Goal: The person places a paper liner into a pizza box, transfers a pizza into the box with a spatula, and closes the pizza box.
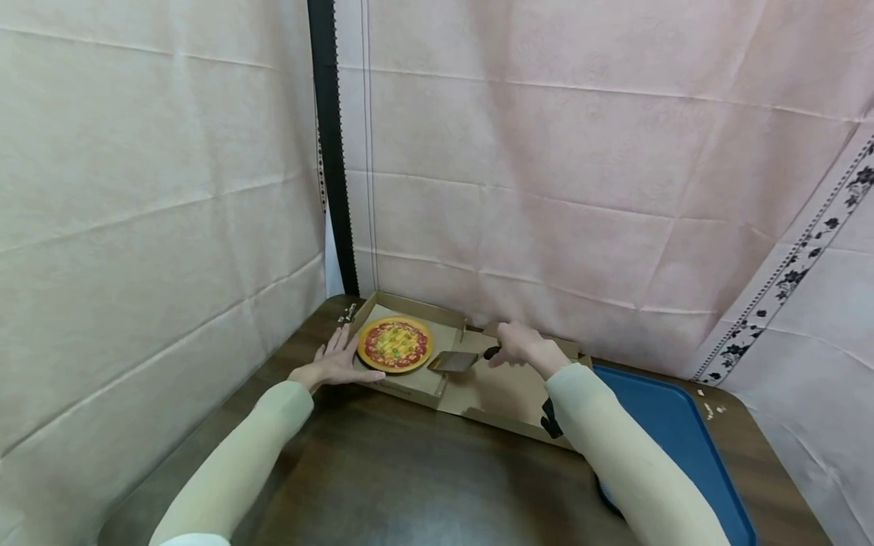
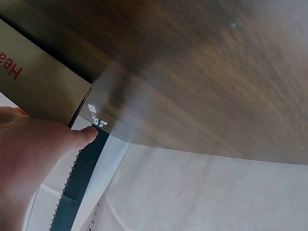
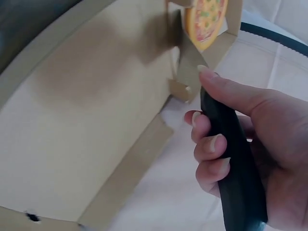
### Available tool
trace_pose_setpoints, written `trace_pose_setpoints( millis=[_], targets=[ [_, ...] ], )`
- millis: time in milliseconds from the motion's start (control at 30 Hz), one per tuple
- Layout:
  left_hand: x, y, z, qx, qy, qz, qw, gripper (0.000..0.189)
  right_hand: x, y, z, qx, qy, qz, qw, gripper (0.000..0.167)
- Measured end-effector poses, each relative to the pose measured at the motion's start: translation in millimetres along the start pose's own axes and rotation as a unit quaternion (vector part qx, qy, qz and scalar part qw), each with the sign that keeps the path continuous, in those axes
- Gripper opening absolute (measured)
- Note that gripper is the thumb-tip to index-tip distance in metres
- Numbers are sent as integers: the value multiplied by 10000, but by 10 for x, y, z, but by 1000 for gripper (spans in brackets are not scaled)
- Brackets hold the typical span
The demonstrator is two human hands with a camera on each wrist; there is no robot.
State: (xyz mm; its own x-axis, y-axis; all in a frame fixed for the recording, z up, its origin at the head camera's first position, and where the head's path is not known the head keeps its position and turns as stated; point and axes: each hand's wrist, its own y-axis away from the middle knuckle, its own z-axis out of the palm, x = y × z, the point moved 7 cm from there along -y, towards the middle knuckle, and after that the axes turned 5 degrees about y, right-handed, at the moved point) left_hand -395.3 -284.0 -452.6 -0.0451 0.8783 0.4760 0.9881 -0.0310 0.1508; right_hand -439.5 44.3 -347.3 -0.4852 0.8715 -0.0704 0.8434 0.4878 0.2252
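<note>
A small round pizza [image 1: 394, 345] with yellow and red topping lies in the left half of an open cardboard pizza box [image 1: 410, 390]. My left hand [image 1: 336, 365], fingers spread, rests at the box's left front corner beside the pizza. In my right hand [image 1: 519, 345] is a pizza server [image 1: 454, 362], its flat metal blade pointing left toward the pizza's right edge. The right wrist view shows fingers and thumb curled round its black handle [image 3: 236, 163]. The blade hangs over the box, close to the inner wall between base and lid.
The box lid [image 1: 505, 390] lies folded out to the right on the dark wooden table [image 1: 410, 470]. A blue tray [image 1: 672, 409] stands at the right, partly behind my right forearm. A black object [image 1: 550, 421] shows beside that forearm. Pale curtains [image 1: 546, 189] hang behind.
</note>
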Motion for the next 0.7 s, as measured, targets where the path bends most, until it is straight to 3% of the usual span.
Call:
trace_pose_setpoints(
  millis=[233, 467, 700],
  targets=[
    [-117, -98, 68, 26, 30, -17, 10000, 134, 250, 90, 221, 313, -541, 3, 9980, 31],
    [-65, -59, 39, -20, 22, -5, 10000, 133, 447, 194, 348, 984, -785, -84, 9920, 39],
    [-5, -8, -6, 46, -107, 39, 9999, 131, 572, 295, 449, 1372, -962, -181, 9857, 37]
  ],
)
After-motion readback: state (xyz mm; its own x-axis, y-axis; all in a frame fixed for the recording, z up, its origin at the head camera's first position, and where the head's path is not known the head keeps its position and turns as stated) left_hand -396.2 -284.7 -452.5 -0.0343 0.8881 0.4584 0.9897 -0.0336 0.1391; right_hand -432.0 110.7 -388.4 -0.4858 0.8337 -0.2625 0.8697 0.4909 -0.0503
